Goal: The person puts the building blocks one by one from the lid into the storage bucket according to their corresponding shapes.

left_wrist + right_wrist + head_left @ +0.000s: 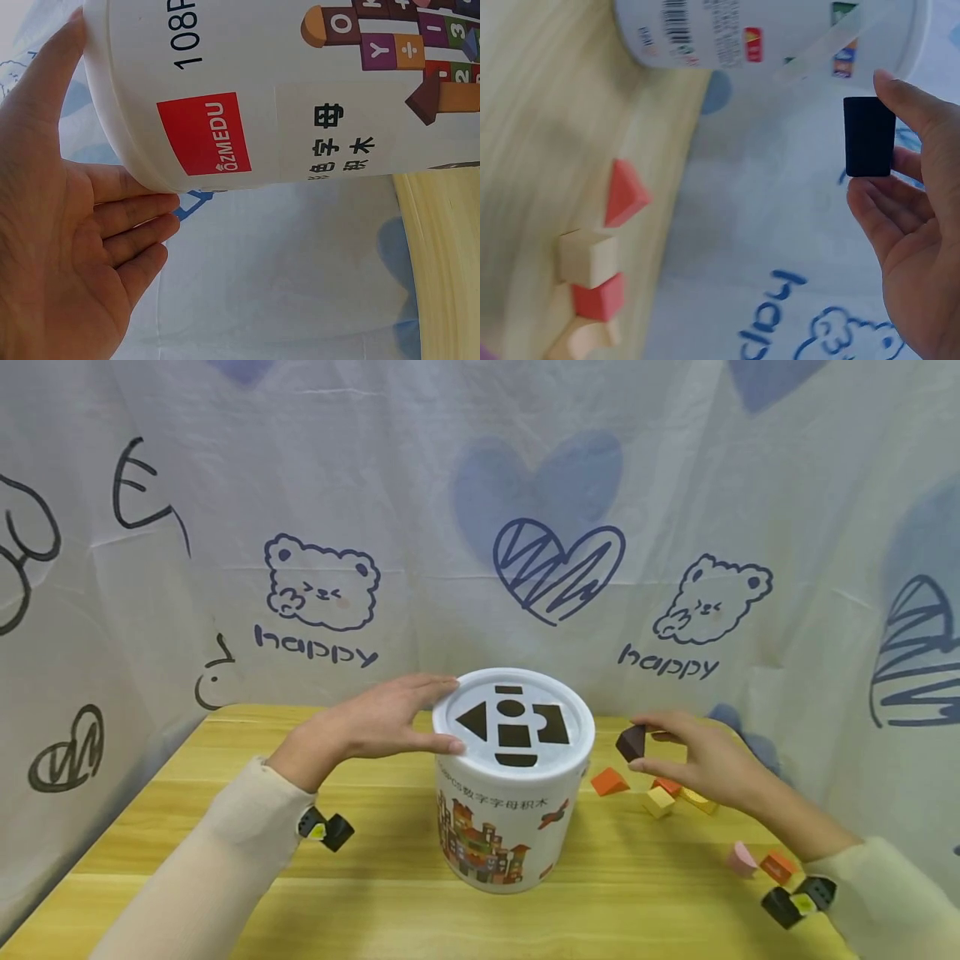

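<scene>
A white lidded bucket (510, 827) with printed building pictures stands upright on the table. Its lid (480, 758) has several shaped cutouts, among them a triangle, a circle and a square. My left hand (390, 718) rests at the lid's left edge, the thumb on the near side and the fingers farther back. In the left wrist view its fingers (139, 225) are fairly straight against the rim. To the right of the bucket, my right hand (705, 756) pinches a dark block (632, 742) between thumb and fingertips, above the table. That block (869, 137) shows a rectangular face in the right wrist view.
Loose blocks lie right of the bucket: an orange-red triangular one (610, 782), a yellow cube (659, 802), a red one (667, 786), a pink rounded one (742, 859) and another orange-red one (777, 867). A patterned cloth (435, 610) hangs behind the wooden table (360, 893).
</scene>
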Action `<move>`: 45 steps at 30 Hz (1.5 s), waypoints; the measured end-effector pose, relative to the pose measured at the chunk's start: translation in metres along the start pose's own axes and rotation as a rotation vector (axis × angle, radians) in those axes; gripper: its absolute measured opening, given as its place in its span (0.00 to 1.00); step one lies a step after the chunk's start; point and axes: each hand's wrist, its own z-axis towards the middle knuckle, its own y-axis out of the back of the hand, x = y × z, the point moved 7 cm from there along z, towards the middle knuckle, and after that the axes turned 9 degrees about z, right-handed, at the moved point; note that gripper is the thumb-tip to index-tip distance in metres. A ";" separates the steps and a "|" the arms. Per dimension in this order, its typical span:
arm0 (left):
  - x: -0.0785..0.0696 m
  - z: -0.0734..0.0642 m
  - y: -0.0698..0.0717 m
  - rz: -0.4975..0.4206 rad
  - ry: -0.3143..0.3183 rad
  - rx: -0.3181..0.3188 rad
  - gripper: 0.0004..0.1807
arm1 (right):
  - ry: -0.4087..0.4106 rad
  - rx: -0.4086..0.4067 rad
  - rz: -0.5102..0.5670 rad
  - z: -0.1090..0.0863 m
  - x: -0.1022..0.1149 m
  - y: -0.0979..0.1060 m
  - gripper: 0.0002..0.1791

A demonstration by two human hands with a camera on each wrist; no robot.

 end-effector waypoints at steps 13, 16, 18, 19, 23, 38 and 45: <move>0.000 -0.001 -0.001 -0.006 -0.002 -0.004 0.58 | 0.165 -0.039 0.139 0.037 0.053 0.026 0.27; -0.001 -0.001 0.000 -0.010 -0.005 -0.005 0.57 | 0.191 -0.032 0.152 0.047 0.064 0.028 0.26; 0.000 -0.001 0.000 -0.009 -0.005 -0.006 0.57 | 0.203 -0.012 0.178 0.054 0.070 0.027 0.25; 0.000 -0.001 0.000 -0.008 -0.004 -0.005 0.57 | 0.207 0.000 0.188 0.057 0.074 0.026 0.25; 0.001 -0.001 -0.001 -0.004 0.001 -0.001 0.57 | 0.222 0.049 0.222 0.069 0.084 0.020 0.24; 0.001 0.000 -0.002 -0.006 -0.007 0.001 0.57 | 0.126 0.242 0.313 0.114 0.117 -0.023 0.30; 0.001 0.000 -0.003 -0.015 -0.009 0.000 0.57 | 0.145 0.313 0.303 0.125 0.129 -0.044 0.29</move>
